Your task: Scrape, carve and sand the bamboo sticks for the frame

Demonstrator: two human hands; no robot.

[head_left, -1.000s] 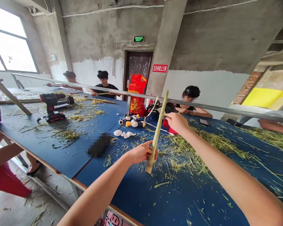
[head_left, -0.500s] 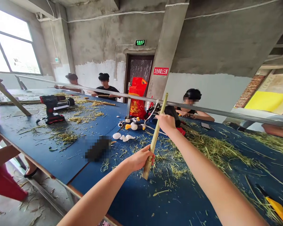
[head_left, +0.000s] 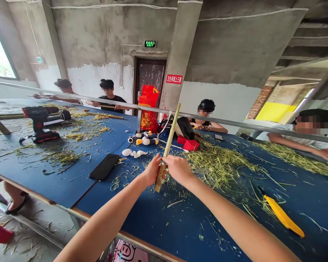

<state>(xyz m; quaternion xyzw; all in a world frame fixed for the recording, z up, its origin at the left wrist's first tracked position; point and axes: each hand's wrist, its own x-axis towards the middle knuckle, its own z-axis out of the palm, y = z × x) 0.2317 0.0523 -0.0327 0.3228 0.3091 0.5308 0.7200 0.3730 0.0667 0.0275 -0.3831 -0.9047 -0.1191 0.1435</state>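
Note:
A pale green length of bamboo (head_left: 171, 136) stands tilted above the blue table (head_left: 142, 214), its top leaning away to the right. My left hand (head_left: 152, 170) is closed around its lower part. Just above and to the right, my right hand (head_left: 178, 168) grips the same bamboo, close against the left. The cut lower end shows below my hands, near the tabletop; whether it touches I cannot tell. Green shavings (head_left: 217, 165) are heaped to the right of my hands. A black phone (head_left: 104, 166) lies to their left.
Ahead lie a plush toy (head_left: 146, 139), a red bag (head_left: 149, 109) and a metal rail (head_left: 221, 121). A cordless drill (head_left: 40, 123) stands left; a yellow-handled tool (head_left: 284, 216) lies right. Several people sit around the table, one at the right (head_left: 303, 134).
My right hand has slid down the bamboo until close to my left hand. My view has turned to the right, bringing a person at the right into sight.

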